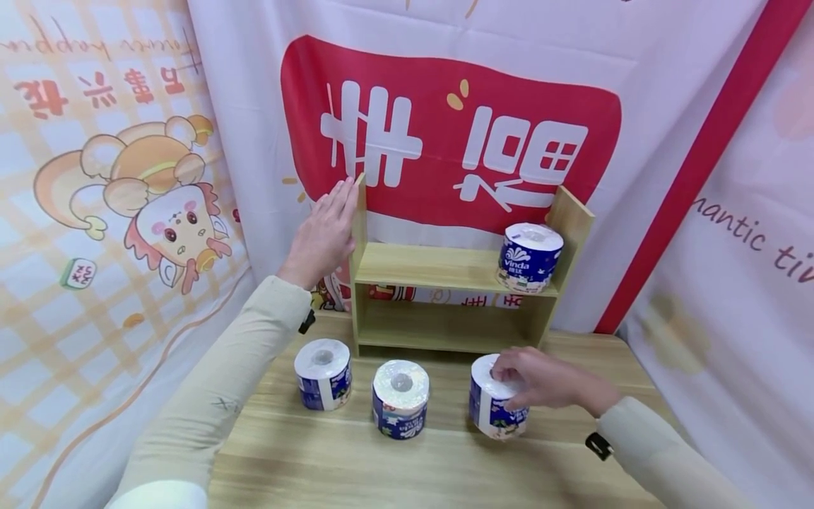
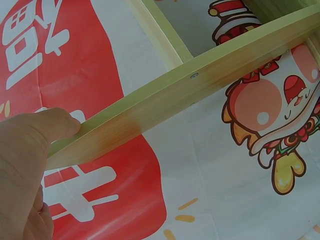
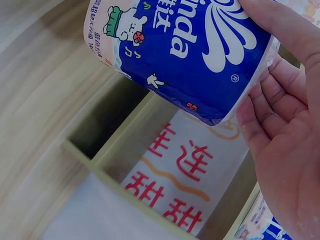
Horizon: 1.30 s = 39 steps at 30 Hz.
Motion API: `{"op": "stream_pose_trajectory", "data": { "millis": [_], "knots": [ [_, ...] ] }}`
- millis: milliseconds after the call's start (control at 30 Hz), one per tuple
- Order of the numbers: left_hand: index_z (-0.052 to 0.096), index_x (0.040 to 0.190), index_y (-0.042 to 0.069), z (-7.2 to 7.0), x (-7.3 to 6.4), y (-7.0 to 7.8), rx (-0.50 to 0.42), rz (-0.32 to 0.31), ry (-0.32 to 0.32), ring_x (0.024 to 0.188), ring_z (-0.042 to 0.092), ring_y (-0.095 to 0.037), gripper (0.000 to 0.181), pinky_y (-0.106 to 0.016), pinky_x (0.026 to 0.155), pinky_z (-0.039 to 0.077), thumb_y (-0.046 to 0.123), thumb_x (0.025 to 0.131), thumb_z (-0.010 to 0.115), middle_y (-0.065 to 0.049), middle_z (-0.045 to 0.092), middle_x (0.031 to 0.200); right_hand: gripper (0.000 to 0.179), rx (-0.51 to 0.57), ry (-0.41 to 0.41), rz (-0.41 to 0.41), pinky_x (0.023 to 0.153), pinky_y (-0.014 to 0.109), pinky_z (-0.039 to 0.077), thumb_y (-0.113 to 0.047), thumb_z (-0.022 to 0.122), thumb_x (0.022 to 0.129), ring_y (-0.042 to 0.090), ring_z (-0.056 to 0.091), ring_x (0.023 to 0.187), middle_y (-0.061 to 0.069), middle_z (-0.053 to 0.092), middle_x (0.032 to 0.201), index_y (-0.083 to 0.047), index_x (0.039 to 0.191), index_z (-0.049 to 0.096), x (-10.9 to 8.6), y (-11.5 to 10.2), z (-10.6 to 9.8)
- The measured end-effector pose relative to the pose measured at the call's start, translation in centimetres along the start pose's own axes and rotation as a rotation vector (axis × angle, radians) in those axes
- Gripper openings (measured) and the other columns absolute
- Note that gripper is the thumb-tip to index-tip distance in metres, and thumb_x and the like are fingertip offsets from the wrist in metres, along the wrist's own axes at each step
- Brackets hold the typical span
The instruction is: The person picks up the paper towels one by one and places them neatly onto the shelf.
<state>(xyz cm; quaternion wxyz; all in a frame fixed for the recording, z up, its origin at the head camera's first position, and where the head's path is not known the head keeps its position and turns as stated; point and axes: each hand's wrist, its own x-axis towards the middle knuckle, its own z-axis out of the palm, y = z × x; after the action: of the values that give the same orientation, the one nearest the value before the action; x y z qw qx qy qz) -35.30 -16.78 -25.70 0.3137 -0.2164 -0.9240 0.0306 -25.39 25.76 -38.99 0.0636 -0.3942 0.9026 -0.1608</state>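
Note:
My right hand holds a blue wrapped toilet paper roll at the right of the table. In the right wrist view the thumb lies along the roll's printed side, and the fingers are at its white end. My left hand grips the upper end of the left side panel of a small wooden shelf. The left wrist view shows that panel with the thumb over its edge. Two more toilet paper rolls, one at the left and one in the middle, stand upright before the shelf.
Another toilet paper roll stands on the upper board, against the right side panel. The shelf's lower board lies beneath it. Printed cloth hangs behind and on both sides of the wooden table.

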Motion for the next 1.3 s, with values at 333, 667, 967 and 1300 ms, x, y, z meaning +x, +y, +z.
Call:
{"op": "stream_pose_trajectory", "data": {
  "millis": [333,667,967,1300],
  "knots": [
    [0.014,0.169,0.003,0.1,0.0,-0.1,-0.004,-0.002,-0.006,0.165,0.021,-0.033,0.100,-0.045,0.132,0.029,0.019,0.094,0.077,-0.015,0.019,0.178,0.038,-0.008,0.013,-0.057,0.084,0.027,0.057,-0.026,0.091,0.082,0.008,0.058,0.096,-0.006,0.067,0.103,-0.014,0.112,0.071,2.3,-1.1,-0.3],
    [0.015,0.169,0.002,0.2,0.1,-0.1,0.007,-0.005,-0.011,0.165,0.021,-0.035,0.099,-0.047,0.132,0.029,0.019,0.094,0.077,-0.018,0.020,0.177,0.037,-0.059,0.005,-0.053,0.086,0.028,0.059,-0.025,0.091,0.083,0.009,0.059,0.097,-0.007,0.066,0.105,-0.016,0.113,0.071,4.4,-2.4,-1.4],
    [0.015,0.168,0.001,0.3,0.1,-0.1,0.000,-0.007,-0.007,0.165,0.021,-0.034,0.100,-0.048,0.132,0.028,0.019,0.093,0.078,-0.018,0.019,0.177,0.039,-0.090,0.003,-0.079,0.086,0.028,0.061,-0.021,0.092,0.082,0.011,0.061,0.098,-0.003,0.068,0.107,-0.012,0.114,0.072,5.8,-3.9,-3.2],
    [0.015,0.168,0.001,0.2,0.1,0.0,0.003,-0.004,-0.001,0.165,0.021,-0.035,0.099,-0.047,0.132,0.029,0.019,0.093,0.078,-0.018,0.020,0.177,0.042,-0.118,0.005,-0.054,0.091,0.032,0.062,-0.025,0.092,0.083,0.013,0.062,0.101,-0.001,0.070,0.111,-0.012,0.117,0.072,7.3,-5.6,-5.4]
  ]
}}
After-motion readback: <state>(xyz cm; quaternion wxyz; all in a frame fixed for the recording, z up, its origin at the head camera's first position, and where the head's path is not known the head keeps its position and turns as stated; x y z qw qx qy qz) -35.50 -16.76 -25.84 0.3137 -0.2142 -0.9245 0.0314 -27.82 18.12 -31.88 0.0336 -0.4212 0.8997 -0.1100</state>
